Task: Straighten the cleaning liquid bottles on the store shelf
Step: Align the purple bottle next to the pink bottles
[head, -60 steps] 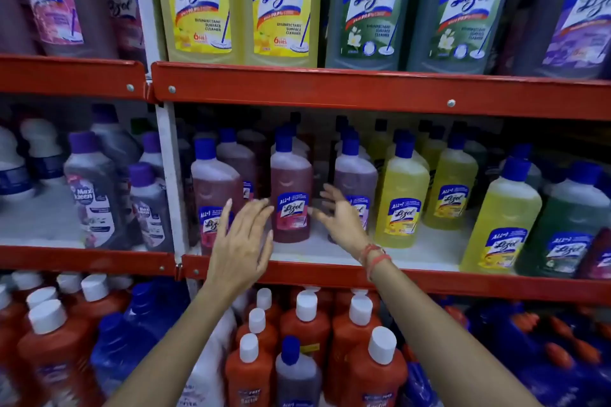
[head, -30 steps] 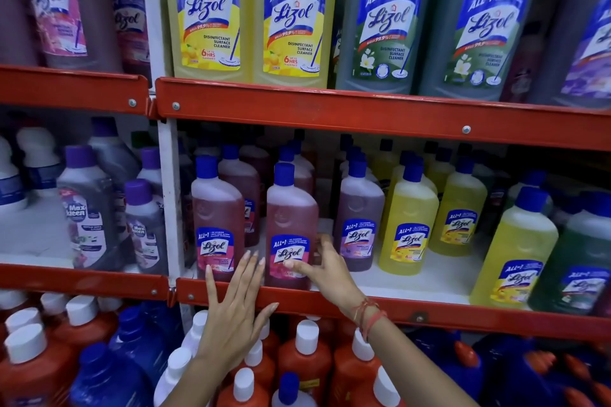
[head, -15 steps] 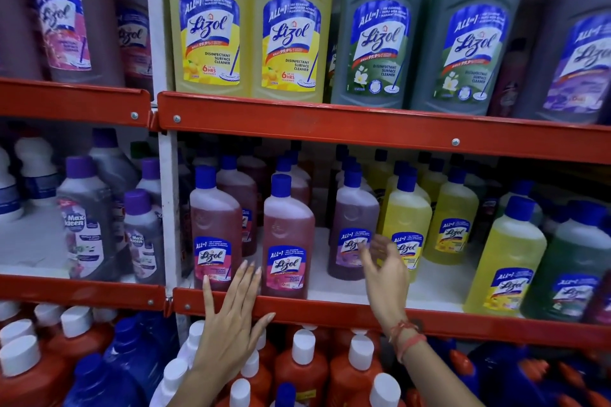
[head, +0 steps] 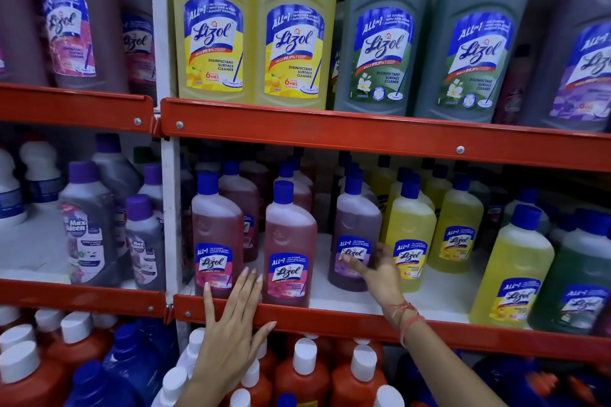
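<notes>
On the middle shelf (head: 330,320) two pink Lizol bottles (head: 215,225) (head: 288,235) stand upright at the front edge, labels facing me. A purple Lizol bottle (head: 355,218) stands further back to their right, beside a yellow one (head: 410,221). My left hand (head: 231,334) lies flat on the red shelf lip, fingers spread, fingertips just below the gap between the pink bottles. My right hand (head: 383,274) cups the purple bottle's lower right side, its fingers across the label.
More yellow and green bottles (head: 512,268) stand along the right of the shelf. Large Lizol bottles (head: 294,30) fill the shelf above. Red and blue bottles with white caps (head: 304,370) crowd the shelf below. Max Kleen bottles (head: 87,225) are left of the white upright (head: 172,208).
My right hand left the second pink bottle, moved right and closed around the purple bottle's base. My left hand stayed on the shelf lip. The view shifted closer.
</notes>
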Available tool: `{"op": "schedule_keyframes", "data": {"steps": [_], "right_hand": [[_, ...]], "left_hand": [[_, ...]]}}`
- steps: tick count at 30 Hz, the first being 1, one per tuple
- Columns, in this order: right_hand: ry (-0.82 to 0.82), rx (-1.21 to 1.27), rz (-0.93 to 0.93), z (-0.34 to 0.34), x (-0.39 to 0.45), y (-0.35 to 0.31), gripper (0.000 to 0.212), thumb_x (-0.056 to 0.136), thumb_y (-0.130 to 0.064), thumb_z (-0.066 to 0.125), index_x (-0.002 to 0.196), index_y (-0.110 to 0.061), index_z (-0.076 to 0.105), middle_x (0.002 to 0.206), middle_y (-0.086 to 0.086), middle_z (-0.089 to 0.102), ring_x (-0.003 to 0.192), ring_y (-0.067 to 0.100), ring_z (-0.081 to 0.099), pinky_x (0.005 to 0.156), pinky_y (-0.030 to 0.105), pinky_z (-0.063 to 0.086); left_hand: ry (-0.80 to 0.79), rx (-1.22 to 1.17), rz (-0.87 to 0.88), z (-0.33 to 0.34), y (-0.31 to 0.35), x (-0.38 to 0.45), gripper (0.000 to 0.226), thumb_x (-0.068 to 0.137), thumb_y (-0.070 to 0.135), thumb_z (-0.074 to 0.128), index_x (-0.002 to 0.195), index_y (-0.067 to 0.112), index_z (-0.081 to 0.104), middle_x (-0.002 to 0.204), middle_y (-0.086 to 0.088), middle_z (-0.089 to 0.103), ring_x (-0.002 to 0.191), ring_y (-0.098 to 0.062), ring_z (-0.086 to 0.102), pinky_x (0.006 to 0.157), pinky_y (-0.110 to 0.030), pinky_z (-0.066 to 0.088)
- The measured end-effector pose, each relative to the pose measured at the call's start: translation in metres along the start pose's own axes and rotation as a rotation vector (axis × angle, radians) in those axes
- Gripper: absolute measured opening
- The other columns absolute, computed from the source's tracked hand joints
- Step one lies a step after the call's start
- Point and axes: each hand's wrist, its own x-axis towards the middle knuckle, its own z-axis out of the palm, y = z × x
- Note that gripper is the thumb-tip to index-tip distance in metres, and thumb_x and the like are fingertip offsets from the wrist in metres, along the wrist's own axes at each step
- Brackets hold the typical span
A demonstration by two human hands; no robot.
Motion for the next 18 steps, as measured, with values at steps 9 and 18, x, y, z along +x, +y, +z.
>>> {"op": "schedule_keyframes", "data": {"steps": [9, 18], "right_hand": [[-0.184, 0.153, -0.024, -0.015, -0.012, 0.000, 0.050, 0.070, -0.007, 0.081, 0.108, -0.014, 0.049, 0.107, 0.009, 0.067, 0.096, 0.022, 0.067, 0.065, 0.018, 0.059], [-0.323, 0.176, -0.055, -0.031, -0.033, 0.005, 0.070, 0.060, -0.027, 0.081, 0.123, -0.019, 0.051, 0.115, 0.003, 0.069, 0.102, 0.013, 0.070, 0.080, 0.028, 0.059]], "left_hand": [[0.002, -0.005, -0.003, 0.001, -0.001, 0.000, 0.076, 0.093, 0.061, 0.026, 0.149, 0.010, 0.030, 0.157, -0.009, 0.032, 0.147, -0.021, 0.022, 0.118, -0.063, 0.006], [0.007, -0.032, -0.003, -0.001, 0.000, 0.001, 0.075, 0.094, 0.060, 0.024, 0.148, 0.009, 0.030, 0.156, -0.010, 0.032, 0.148, -0.019, 0.015, 0.113, -0.067, 0.015]]}}
